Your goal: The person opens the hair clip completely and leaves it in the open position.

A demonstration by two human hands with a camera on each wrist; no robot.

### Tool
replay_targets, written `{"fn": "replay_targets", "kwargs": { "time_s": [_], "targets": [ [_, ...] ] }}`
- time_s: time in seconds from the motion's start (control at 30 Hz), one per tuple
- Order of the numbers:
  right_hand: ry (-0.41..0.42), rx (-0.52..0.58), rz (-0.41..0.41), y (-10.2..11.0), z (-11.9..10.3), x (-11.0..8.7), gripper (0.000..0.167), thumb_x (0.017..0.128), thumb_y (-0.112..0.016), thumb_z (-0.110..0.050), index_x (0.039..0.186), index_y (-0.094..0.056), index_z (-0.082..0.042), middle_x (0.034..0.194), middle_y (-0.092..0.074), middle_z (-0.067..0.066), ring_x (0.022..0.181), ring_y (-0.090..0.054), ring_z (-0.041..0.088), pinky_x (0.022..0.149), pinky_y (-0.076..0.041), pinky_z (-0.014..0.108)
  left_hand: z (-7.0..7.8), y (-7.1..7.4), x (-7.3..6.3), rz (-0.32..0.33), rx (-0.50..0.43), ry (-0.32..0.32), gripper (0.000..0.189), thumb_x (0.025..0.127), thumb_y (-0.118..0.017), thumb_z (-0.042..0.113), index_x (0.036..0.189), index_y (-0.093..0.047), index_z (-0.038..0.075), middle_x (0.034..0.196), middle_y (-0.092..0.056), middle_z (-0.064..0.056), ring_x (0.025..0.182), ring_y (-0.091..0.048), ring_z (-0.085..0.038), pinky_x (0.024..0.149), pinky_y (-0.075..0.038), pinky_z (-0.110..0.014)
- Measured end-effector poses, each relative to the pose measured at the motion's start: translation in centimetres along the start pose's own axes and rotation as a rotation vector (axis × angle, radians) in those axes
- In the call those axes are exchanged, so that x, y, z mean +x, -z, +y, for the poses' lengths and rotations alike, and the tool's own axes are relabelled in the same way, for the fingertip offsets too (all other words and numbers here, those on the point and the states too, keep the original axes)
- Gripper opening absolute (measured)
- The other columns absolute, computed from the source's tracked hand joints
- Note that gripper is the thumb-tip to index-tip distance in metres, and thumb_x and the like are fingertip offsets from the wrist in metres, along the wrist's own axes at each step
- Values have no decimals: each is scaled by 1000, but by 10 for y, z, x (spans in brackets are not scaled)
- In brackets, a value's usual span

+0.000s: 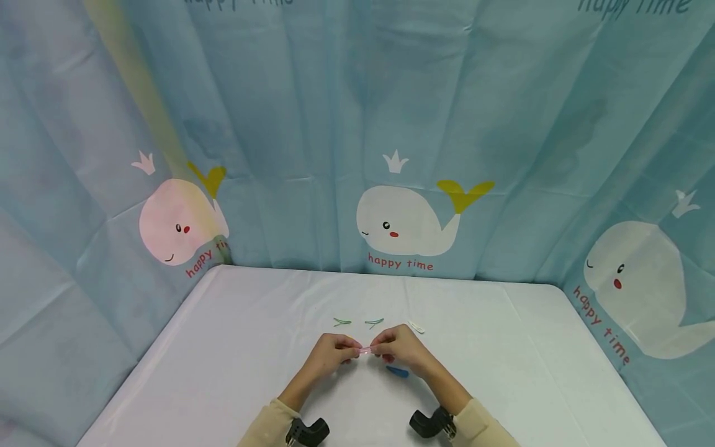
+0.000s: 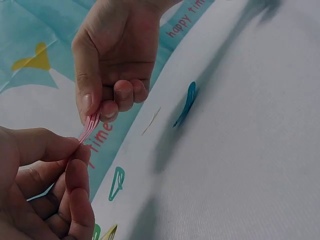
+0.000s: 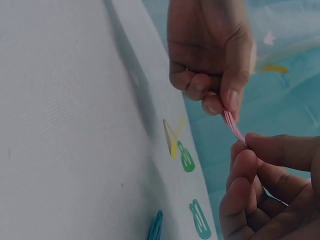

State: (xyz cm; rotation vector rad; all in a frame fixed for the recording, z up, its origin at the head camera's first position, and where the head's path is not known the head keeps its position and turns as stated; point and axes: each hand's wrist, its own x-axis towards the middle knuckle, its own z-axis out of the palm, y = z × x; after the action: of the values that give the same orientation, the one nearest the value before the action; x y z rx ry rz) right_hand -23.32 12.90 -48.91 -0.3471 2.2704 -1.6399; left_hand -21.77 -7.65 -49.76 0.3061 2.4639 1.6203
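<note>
A pink snap hair clip [image 1: 365, 350] with narrow lengthwise slits is stretched between both hands above the white table. My left hand [image 1: 329, 355] pinches one end between thumb and fingers, and my right hand [image 1: 403, 347] pinches the other. Fingertips cover both ends of the clip; its slitted middle [image 2: 90, 127] shows in the left wrist view. Below the right hand lies a blue hair clip [image 1: 398, 372]. Beyond the hands are two green hair clips [image 1: 342, 322] and a white one [image 1: 416, 327].
In the right wrist view a yellow hair clip [image 3: 173, 137], its legs spread apart, lies beside a green clip [image 3: 187, 160]. The white tabletop [image 1: 491, 347] ends at a blue curtain [image 1: 313, 155] printed with whales, which hangs behind and along both sides.
</note>
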Motion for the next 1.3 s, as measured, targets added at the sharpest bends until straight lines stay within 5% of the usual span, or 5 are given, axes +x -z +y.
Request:
{"fn": "replay_targets", "kwargs": {
  "time_s": [0.63, 1.0, 1.3],
  "targets": [
    [-26, 146, -67, 9, -7, -12, 24, 91, -66, -13, 98, -70, 9, 72, -67, 1, 58, -57, 9, 60, -50, 24, 15, -1, -5, -19, -146, 43, 18, 89, -68, 14, 96, -73, -2, 82, -72, -5, 69, -59, -9, 67, -52, -27],
    [-39, 163, -72, 11, -2, -14, 26, 90, -67, -16, 96, -70, 9, 71, -66, 0, 58, -56, 8, 59, -50, 23, 17, -3, -5, -39, -182, 75, 20, 89, -68, 15, 99, -73, -1, 85, -72, -5, 71, -59, -10, 69, -50, -26],
    [-22, 278, -100, 15, -2, -15, 29, 89, -68, -16, 98, -68, 12, 73, -67, -1, 60, -57, 7, 61, -51, 22, 20, -4, -6, -44, -196, 76, 22, 91, -66, 17, 103, -73, 0, 88, -73, -6, 73, -60, -11, 71, -51, -27]
  ]
}}
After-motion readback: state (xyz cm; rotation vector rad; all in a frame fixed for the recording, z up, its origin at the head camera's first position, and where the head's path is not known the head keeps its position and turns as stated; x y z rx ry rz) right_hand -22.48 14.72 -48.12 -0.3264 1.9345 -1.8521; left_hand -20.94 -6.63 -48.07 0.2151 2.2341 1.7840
